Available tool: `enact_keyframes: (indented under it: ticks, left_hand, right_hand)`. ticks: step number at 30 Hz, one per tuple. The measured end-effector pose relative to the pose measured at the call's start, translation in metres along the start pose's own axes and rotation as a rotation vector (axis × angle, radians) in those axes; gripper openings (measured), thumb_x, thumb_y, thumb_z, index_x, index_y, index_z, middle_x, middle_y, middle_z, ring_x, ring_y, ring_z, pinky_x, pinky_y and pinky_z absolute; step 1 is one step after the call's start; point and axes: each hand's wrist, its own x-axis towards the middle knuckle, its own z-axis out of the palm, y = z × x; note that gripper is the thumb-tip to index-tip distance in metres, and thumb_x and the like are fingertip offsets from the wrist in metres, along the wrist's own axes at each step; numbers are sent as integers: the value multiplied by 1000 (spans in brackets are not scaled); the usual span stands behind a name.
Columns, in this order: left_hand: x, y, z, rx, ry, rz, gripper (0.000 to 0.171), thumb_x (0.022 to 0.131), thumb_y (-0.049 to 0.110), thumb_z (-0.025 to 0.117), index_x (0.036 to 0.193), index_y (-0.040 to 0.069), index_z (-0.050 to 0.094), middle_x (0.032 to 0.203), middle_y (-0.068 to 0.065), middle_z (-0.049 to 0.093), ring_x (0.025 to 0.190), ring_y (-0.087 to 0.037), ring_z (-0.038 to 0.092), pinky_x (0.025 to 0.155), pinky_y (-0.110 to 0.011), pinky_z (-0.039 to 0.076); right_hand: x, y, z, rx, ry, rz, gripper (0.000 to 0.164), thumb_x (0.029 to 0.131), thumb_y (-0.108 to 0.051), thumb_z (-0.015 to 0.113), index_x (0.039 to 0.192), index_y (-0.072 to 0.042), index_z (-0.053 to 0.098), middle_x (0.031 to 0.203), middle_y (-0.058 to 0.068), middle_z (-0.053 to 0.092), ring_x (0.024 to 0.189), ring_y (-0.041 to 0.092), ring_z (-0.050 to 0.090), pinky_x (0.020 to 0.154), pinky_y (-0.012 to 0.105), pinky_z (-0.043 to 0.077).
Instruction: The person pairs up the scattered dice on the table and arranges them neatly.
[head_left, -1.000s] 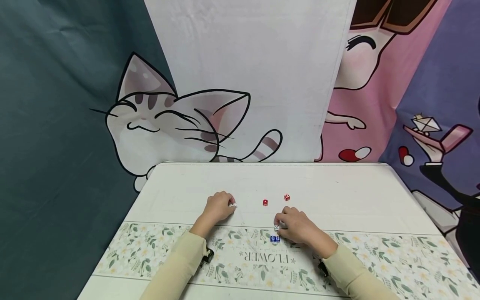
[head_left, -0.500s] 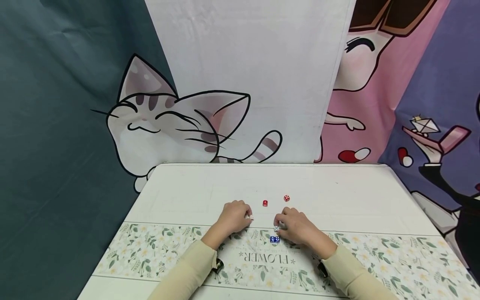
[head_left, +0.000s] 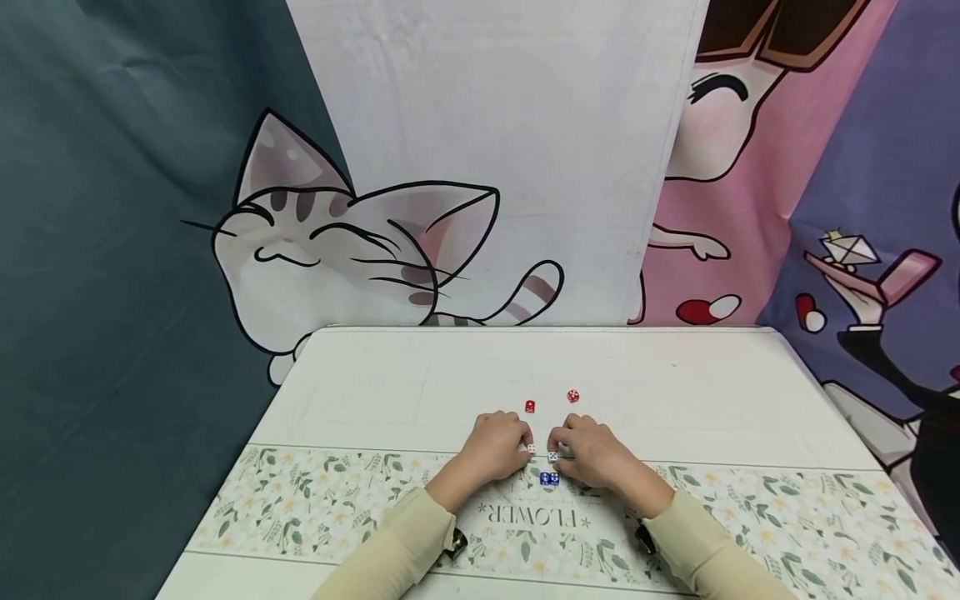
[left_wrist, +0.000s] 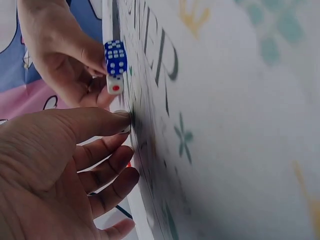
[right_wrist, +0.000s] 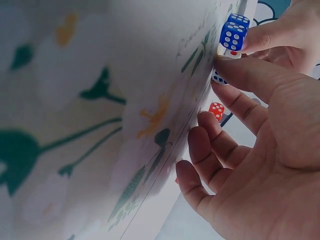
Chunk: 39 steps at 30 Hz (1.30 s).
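Observation:
My left hand [head_left: 495, 447] pinches a white die [head_left: 531, 449] between thumb and index finger, low over the table. Just right of it, my right hand [head_left: 595, 452] grips another white die [head_left: 552, 457] the same way; a narrow gap parts the two dice. Two blue dice [head_left: 550, 478] sit side by side in front of the right thumb, nearer the person. The left wrist view has the blue dice [left_wrist: 115, 57] beside the white die [left_wrist: 115, 85] at the right fingertips. In the right wrist view, dark dots mark that white die [right_wrist: 219, 77] under the thumb.
Beyond the hands lie two red dice, a left one [head_left: 530, 407] and a right one [head_left: 573, 396]. The white table [head_left: 675, 375] carries a flower-print band with upside-down lettering. A cartoon cat curtain [head_left: 480, 100] hangs behind its far edge.
My left hand has slid right and toward the person with its white die, up close to the right hand's die. The right hand, the blue dice and the red dice have stayed put.

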Motion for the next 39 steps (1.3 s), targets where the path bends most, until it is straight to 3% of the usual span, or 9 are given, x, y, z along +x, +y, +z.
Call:
enact_keyframes:
  ticks: [16,34,39]
  left_hand:
    - [0,16,-1,13,-18,35,12,88,31,75,83,25,65,79,12,51,75,-10,47,93,-41,43]
    - [0,17,-1,4,-29,34,13,89,32,76,85,24,67,80,10,53,78,-11,48,96,-44,42]
    - [0,17,0,-13,-36,29,12,88,33,76,86,24,67,81,11,54,79,-10,49,94,-43,43]
  right_hand:
    - [1,-1,-1,-2,15,-10,18,86,-20,79,91,-22,62,89,-2,48,79,17,40,69,37,36]
    - [0,-2,-2,5,18,-11,18,86,-19,79,92,-21,63,89,-1,49,80,17,40,69,37,35]
    - [1,3,-7,44,-29,-27,18,86,-20,78,99,-19,66,91,0,52,80,17,42,70,37,38]
